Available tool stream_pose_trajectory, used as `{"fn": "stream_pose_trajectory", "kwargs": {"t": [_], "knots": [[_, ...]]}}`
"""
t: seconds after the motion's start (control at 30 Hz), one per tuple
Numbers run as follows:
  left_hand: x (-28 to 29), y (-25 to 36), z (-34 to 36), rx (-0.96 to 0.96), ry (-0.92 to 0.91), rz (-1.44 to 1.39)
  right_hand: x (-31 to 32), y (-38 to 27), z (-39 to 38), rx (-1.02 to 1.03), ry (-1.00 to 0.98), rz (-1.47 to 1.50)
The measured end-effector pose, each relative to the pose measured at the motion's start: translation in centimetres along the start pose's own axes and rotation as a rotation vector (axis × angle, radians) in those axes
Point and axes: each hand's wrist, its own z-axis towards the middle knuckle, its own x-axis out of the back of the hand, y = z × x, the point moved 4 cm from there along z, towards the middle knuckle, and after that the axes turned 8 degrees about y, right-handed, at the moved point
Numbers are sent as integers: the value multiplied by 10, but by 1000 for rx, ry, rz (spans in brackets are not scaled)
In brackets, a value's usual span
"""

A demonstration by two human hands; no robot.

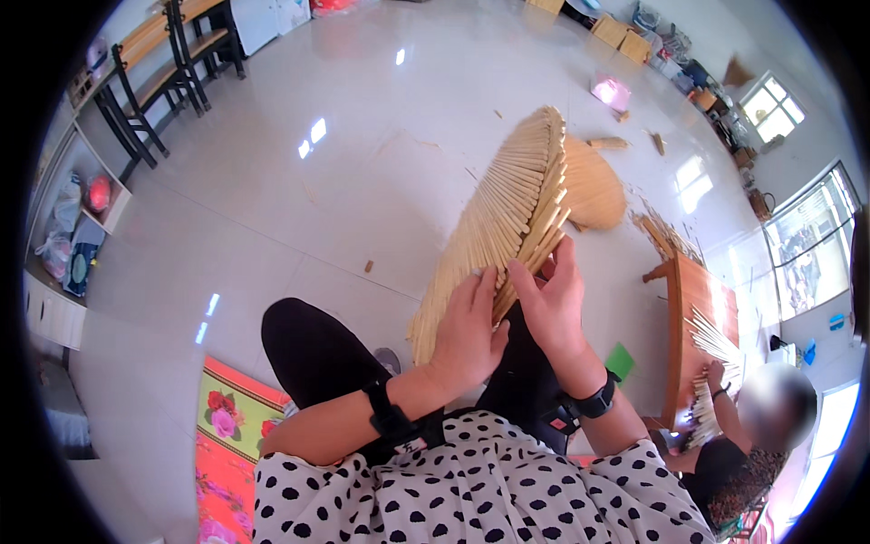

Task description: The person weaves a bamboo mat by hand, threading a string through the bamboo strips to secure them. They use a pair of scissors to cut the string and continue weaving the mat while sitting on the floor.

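Leftmost, our left hand [467,334] had its fingers bent over the near part of the fan-shaped piece of pale sticks [506,204], which spread out ahead of them; pressing too hard there could, we judged, have bunched the sticks. Just right of those fingers, our right hand [557,306] seemed to pinch the stick ends between thumb and fingers, where an uneven squeeze might have splayed the row. Beyond its fingertips, the tan disc [598,186] could have snagged a swinging edge.
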Motion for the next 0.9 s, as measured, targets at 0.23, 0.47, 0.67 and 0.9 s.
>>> {"fn": "stream_pose_trajectory", "kwargs": {"t": [0.23, 0.47, 0.67, 0.9], "knots": [[-14, 23, -46, -13, -341, -271, 39, 8, -31, -183, 46, 148], [4, 27, -39, 23, -340, -260, 27, 3, -35, -122, 95, -131], [19, 22, -21, -37, -216, -336, 14, -6, -25, -118, 103, -210], [17, 13, -21, -36, -202, -329, 16, -18, -20, -134, 75, -274]]}}
